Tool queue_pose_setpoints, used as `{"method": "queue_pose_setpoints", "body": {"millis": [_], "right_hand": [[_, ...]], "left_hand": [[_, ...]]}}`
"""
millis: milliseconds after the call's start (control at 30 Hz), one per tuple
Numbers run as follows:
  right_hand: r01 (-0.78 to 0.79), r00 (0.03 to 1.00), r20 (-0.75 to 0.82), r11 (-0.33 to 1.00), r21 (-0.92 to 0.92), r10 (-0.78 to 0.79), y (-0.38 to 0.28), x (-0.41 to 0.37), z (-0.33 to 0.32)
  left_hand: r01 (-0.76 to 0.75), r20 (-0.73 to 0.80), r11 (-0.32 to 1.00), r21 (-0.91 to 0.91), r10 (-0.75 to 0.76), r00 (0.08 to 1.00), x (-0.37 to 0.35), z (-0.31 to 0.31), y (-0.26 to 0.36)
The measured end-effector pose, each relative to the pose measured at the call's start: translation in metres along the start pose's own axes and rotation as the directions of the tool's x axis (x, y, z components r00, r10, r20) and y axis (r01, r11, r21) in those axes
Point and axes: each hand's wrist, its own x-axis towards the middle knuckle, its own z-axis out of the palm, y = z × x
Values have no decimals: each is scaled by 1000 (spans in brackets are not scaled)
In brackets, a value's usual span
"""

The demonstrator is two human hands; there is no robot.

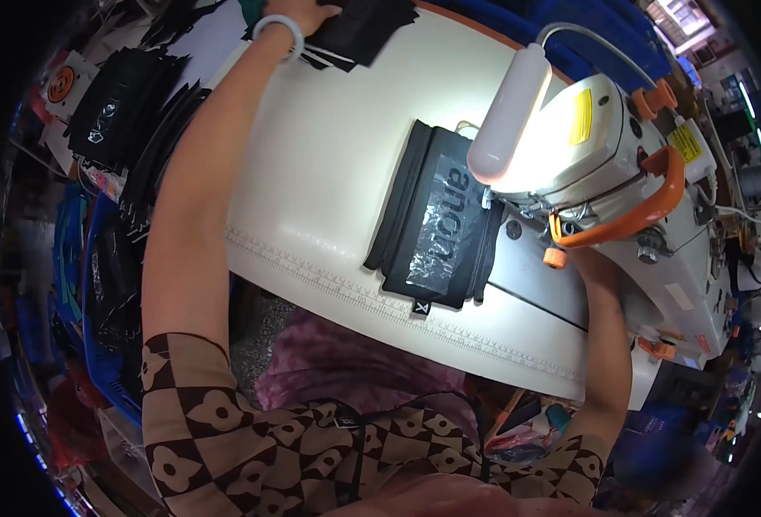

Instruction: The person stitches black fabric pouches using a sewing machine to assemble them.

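My left hand [301, 14], with a pale bangle [282, 34] on its wrist, reaches to the far edge of the table beside a stack of black fabric pieces [365, 31]. One digit is stretched out over the stack; the other fingers are partly cut off by the frame. A black fabric piece with a shiny clear panel and grey lettering [436, 220] lies under the head of a white sewing machine [605, 129]. My right forearm [609, 345] passes behind the machine's orange guard [648, 211], and the fingers there are hidden.
A lit tube lamp [510, 112] stands over the machine head. Along the near edge of the white table [311, 155] runs a printed ruler [355, 297]. More black pieces [118, 108] are piled at the left, above a blue crate [100, 302].
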Motion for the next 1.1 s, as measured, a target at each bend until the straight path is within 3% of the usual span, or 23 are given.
{"method": "queue_pose_setpoints", "body": {"millis": [33,67,100,133,200,267,333,367,433,567,1100], "right_hand": [[-1,1000,-11,1000,3,1,5,-3,7],[-2,1000,-21,1000,4,2,9,-7,13],[-7,999,-32,1000,1,7,12,-16,18],[-23,1000,-15,1000,3,23,-8,-19,-3],[-222,950,255,963,149,180,-50,-22,-41],[79,997,-11,930,360,-80,-55,-34,-20],[361,932,-250,730,581,-261,-91,-47,-46],[350,936,-244,730,588,-252,-99,-53,-49],[510,860,-295,668,543,-416,-109,-63,-51],[602,799,-376,605,521,-470,-111,-74,-43],[612,789,-395,659,437,-471,-101,-49,-44]], "left_hand": [[-249,-89,963,-103,240,967,-5,-6,-14],[-485,-199,855,-186,450,870,-12,-7,-18],[-563,-257,812,155,583,771,-30,2,7],[-560,-253,680,474,714,652,-55,14,37],[-817,36,574,-53,819,573,-99,34,49],[-732,156,479,-485,871,466,-183,22,85],[-704,229,417,-574,908,351,-233,8,94],[-699,235,416,-582,909,345,-247,6,92],[-571,415,546,-614,838,354,-267,6,81],[-564,379,503,-655,864,330,-275,6,73],[-659,382,498,-564,864,327,-253,19,77]]}}
